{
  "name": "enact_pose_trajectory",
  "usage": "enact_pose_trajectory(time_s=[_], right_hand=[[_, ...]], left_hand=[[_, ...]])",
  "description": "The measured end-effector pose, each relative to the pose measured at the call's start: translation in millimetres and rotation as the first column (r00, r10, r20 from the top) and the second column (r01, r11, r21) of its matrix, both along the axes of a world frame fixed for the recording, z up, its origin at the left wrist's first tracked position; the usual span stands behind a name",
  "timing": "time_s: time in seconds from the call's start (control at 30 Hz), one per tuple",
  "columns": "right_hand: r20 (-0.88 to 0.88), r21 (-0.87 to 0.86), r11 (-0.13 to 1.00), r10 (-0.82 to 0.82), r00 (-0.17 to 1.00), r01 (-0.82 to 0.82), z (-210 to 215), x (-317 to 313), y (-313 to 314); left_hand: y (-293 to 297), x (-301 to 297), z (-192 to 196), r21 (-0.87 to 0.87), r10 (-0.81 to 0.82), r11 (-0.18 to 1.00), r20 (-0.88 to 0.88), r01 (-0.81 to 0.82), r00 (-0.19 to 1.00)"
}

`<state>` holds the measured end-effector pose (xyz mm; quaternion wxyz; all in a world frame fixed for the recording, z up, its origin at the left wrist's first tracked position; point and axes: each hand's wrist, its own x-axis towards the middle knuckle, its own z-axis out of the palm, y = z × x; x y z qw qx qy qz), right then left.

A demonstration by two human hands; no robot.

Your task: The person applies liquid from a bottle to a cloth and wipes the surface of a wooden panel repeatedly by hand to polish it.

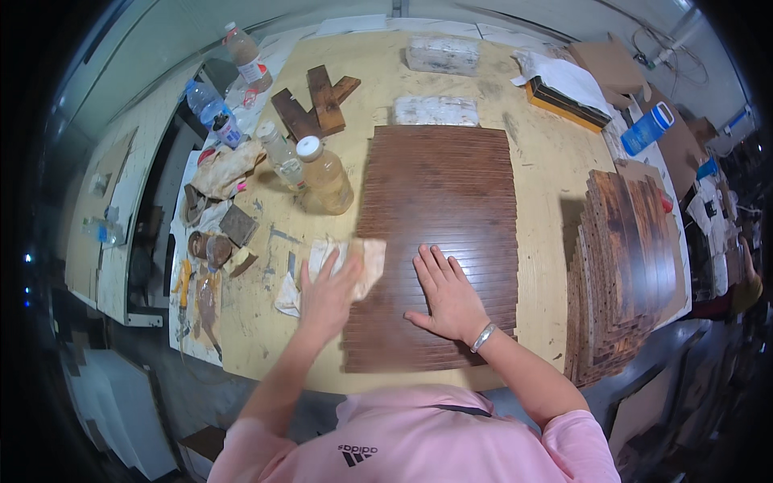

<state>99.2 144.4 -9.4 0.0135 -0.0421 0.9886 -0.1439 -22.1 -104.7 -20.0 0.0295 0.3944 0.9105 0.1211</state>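
Note:
A dark brown slatted wood panel (439, 185) lies flat on the table in front of me. My right hand (448, 296) rests palm down on it, fingers stretched out and thumb apart, holding nothing. At the panel's left edge my left hand (330, 294) has a stained white cloth (369, 262) under its fingers; part of the cloth reaches over the panel. The left fingers are somewhat blurred by motion. Another pale end of the cloth hangs beside the thumb, over the yellowish tabletop (266, 338).
Left of the panel stand two bottles of yellowish liquid (328, 181) (282, 157). Behind them lie dark wood blocks (310, 109). Rags (229, 169) and a yellow-handled tool (184, 286) sit farther left. Stacked wood panels (624, 249) rise at right; wrapped bundles (435, 111) lie beyond.

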Motion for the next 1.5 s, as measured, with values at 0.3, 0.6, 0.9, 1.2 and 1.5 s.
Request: enact_pose_trajectory(time_s=[0.3,0.6,0.9,1.2,1.5], right_hand=[[-0.013,-0.017,1.0,0.015,1.0,-0.016,0.8,-1.4,-2.9],[0.045,0.016,1.0,0.02,0.999,-0.02,-3.2,-2.8,-2.4],[0.002,0.01,1.0,0.012,1.0,-0.012,-3.8,-0.5,-1.3],[-0.045,-0.003,1.0,0.006,0.999,-0.006,-5.3,0.7,-2.2],[-0.002,-0.009,1.0,-0.017,1.0,0.017,-3.4,0.4,-2.9]], left_hand=[[4.4,-8.5,-0.8,0.063,-0.042,0.997,-0.087,0.047,0.995],[-5.8,21.5,1.5,0.296,0.079,0.953,-0.054,-0.06,0.995],[-27.5,-6.2,-32.7,0.331,0.232,0.902,0.167,-0.276,0.958],[-27.6,0.5,-28.1,0.108,0.242,0.964,0.029,-0.244,0.97],[-8.8,8.3,-17.0,0.164,0.202,0.962,0.103,-0.217,0.974]])
